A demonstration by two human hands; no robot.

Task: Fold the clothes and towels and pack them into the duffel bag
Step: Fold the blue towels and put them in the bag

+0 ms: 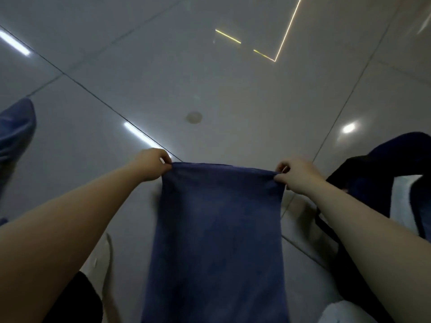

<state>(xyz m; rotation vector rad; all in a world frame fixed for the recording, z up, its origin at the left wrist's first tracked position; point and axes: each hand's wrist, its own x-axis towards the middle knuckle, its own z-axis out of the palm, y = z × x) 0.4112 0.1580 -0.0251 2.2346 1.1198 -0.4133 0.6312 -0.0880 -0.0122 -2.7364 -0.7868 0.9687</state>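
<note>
A dark blue towel (217,241) hangs stretched in front of me, its top edge level and its length dropping out of the bottom of the view. My left hand (152,164) pinches the towel's top left corner. My right hand (295,174) pinches its top right corner. A dark duffel bag (401,164) with a black strap lies on the floor at the right, partly hidden by my right forearm. Something white shows inside its opening.
A glossy grey tiled floor (210,78) fills the view, with light reflections on it. Another blue cloth (16,134) lies at the left edge. A black fabric patch (77,299) shows at the bottom left, under my left arm.
</note>
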